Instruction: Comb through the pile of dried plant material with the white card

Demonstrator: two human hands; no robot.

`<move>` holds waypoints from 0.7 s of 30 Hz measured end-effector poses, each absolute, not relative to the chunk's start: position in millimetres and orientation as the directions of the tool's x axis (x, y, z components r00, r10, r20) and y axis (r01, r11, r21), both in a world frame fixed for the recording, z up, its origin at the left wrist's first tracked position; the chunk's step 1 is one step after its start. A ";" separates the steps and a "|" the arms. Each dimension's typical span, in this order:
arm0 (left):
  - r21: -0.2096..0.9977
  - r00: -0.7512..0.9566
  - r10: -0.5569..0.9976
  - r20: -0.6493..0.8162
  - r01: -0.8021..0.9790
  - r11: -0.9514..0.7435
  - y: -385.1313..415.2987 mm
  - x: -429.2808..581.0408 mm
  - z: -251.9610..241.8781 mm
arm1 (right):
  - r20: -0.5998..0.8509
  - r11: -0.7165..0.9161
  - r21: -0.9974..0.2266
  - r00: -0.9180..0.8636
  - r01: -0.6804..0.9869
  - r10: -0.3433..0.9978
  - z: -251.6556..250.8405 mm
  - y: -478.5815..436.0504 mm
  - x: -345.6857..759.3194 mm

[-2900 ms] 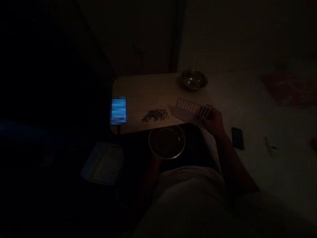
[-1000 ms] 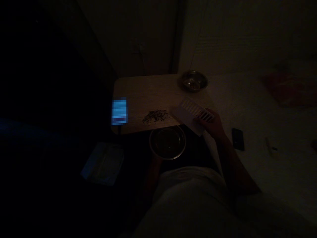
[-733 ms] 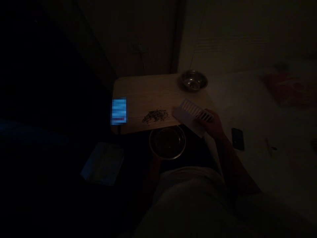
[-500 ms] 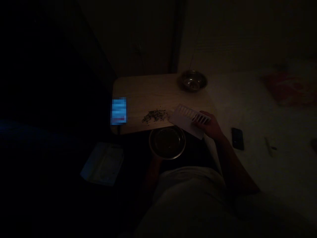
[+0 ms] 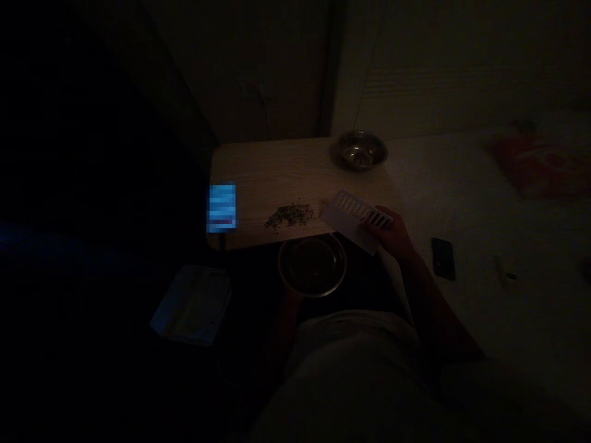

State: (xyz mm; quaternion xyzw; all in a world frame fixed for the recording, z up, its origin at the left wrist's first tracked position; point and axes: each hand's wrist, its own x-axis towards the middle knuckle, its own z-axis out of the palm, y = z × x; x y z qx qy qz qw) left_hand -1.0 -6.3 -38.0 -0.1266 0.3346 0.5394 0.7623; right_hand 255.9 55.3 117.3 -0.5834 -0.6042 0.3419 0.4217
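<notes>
My right hand [image 5: 391, 234] is closed on the slotted end of a pale, flat plastic scraper-like piece [image 5: 344, 223], tilted over the table's front edge. Left of it, small dark grains [image 5: 290, 216] lie scattered on the wooden table [image 5: 272, 166]. Just below the table edge, a round metal bowl [image 5: 313, 266] is held by my left hand [image 5: 290, 299] at its lower left rim. The left fingers are mostly hidden under the bowl and in the dark. What lies inside the bowl is too dim to make out.
A second metal bowl [image 5: 361, 151] stands at the table's back right corner. A lit, blurred screen [image 5: 222, 208] is at the left edge. Lower left is a pale box-like object [image 5: 194, 306]. On the white surface at right lie a dark phone [image 5: 443, 258] and a red package [image 5: 530, 163].
The pale slotted piece has shifted slightly up and right in my right hand, its left end farther from the bowl. My left hand, the bowl and the grains look unchanged.
</notes>
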 end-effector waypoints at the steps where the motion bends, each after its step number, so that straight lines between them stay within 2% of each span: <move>1: 0.168 0.194 0.735 -0.649 -0.906 0.388 -6.8 -1.0 -38.2 | 0.117 0.086 -0.903 0.048 0.421 0.992 116.6 55.9 256.7; 6: 0.190 0.163 0.741 -0.652 -0.911 0.367 -7.2 -1.0 -39.8 | 0.172 0.108 -0.876 0.094 0.469 0.981 115.4 56.2 256.0; 11: 0.207 0.138 0.743 -0.655 -0.913 0.352 -5.3 -1.0 -42.7 | 0.202 0.139 -0.884 0.096 0.446 0.975 115.3 53.2 249.4; 21: 0.214 0.129 0.750 -0.649 -0.915 0.342 -6.8 0.9 -35.2 | 0.166 0.124 -0.882 0.053 0.455 0.985 117.6 49.8 240.4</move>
